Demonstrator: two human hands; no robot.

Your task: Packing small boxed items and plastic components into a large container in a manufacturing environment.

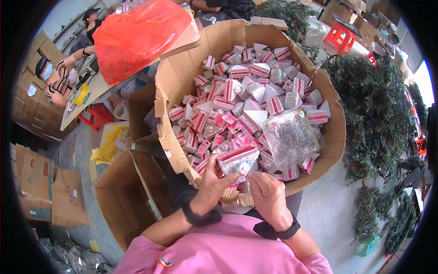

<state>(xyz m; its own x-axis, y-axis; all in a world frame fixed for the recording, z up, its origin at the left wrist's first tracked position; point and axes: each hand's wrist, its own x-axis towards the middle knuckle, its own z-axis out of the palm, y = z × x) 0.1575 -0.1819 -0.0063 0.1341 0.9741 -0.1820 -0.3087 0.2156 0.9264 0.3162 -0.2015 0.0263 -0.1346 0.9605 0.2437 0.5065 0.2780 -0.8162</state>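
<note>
My left hand point(211, 181) is closed around a wedge-shaped toy cake slice point(239, 163) with red and white layers and a multicoloured speckled face. Close beside the slice's lower tip, my right hand point(270, 197) has its thumb and fingers pinched together. What lies in that pinch, if anything, is too small to make out. Both hands are over the near edge of a big cardboard box point(169, 98), heaped with similar cake slices point(237, 71). Pink tags point(224, 121) lie among the slices, and a clear bag of thin silvery strands point(294, 137) rests on the heap's right side.
An opened carton point(121, 201) stands left of the big box. A red plastic bag point(137, 39) sits on a table at the upper left, where co-workers are seated. Dark green artificial foliage point(374, 105) is piled on the right, near a red stool point(340, 37).
</note>
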